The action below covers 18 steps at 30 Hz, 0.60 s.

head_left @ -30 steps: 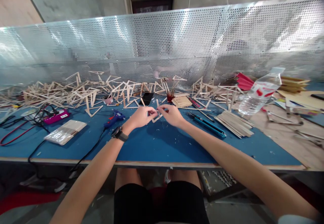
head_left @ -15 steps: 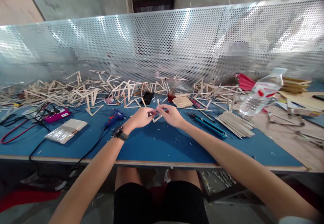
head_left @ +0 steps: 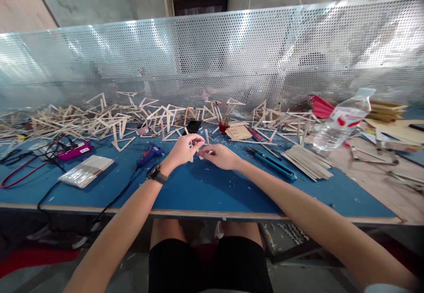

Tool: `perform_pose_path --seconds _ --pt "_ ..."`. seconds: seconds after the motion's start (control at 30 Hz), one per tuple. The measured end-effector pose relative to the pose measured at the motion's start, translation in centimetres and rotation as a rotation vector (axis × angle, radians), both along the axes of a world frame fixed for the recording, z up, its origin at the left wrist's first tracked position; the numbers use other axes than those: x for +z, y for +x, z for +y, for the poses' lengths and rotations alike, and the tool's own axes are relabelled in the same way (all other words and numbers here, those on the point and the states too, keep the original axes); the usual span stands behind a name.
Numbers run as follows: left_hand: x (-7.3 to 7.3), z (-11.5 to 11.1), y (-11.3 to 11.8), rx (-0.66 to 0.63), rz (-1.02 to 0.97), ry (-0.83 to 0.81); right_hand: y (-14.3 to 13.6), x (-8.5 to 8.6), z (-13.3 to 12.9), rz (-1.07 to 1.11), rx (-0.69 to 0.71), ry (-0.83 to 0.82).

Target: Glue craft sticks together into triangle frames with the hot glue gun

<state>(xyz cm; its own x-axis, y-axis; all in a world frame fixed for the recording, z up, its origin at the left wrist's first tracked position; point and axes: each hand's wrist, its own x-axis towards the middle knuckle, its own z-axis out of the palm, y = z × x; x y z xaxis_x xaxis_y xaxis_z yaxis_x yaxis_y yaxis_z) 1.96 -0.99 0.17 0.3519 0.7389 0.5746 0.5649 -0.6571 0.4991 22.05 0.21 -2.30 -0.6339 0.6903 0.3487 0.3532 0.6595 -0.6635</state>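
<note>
My left hand (head_left: 185, 148), with a dark watch on its wrist, is closed in a pinch over the blue board at mid-table. Facing it, close to its fingertips, my right hand (head_left: 221, 156) is pinched too. Between them is a small piece made of flat wooden sticks. One wooden stick (head_left: 207, 136) rises above my right fingers, and pale stick ends show below both hands. The fingers hide most of the piece and how its sticks join. Left of my left hand lies a blue glue gun (head_left: 150, 154) with a black cord.
Many joined wooden-stick frames (head_left: 79, 123) line the back below a perforated metal screen (head_left: 215, 59). At right are loose sticks (head_left: 308, 161), a teal cutter (head_left: 273, 164) and a water bottle (head_left: 342, 121). A purple power strip (head_left: 75, 150) and a wrapped stick pack (head_left: 86, 170) lie left.
My left hand has moved slightly up and turned, fingers curling over the piece. My right hand has dropped a little, and the sticks between them have tilted.
</note>
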Motion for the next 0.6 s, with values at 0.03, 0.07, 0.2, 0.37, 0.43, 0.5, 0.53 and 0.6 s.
perform_pose_path --seconds 0.03,0.07,0.2,0.37,0.43,0.5,0.53,0.6 --pt "-0.06 0.05 -0.04 0.002 0.004 -0.008 -0.04 0.07 -0.06 0.013 0.003 -0.016" --pt "-0.12 0.09 -0.11 0.002 0.011 -0.019 -0.05 0.13 -0.07 0.028 -0.005 -0.025" --pt "-0.49 0.12 -0.31 -0.029 0.111 -0.108 0.00 0.24 0.27 0.115 -0.138 0.002" --pt "-0.61 -0.28 0.04 -0.152 0.218 -0.218 0.19 0.31 0.64 0.203 -0.303 0.046" --pt "-0.35 -0.46 0.14 -0.138 0.201 -0.190 0.36 0.11 0.78 0.165 -0.319 0.070" --pt "-0.03 -0.56 0.13 -0.086 0.146 -0.134 0.50 -0.20 0.87 0.079 -0.309 0.101" --pt "0.12 -0.58 0.10 -0.064 0.112 -0.104 0.53 -0.35 0.85 0.034 -0.291 0.112" --pt "0.29 -0.54 0.04 -0.042 0.053 -0.059 0.47 -0.55 0.68 -0.025 -0.207 0.102"
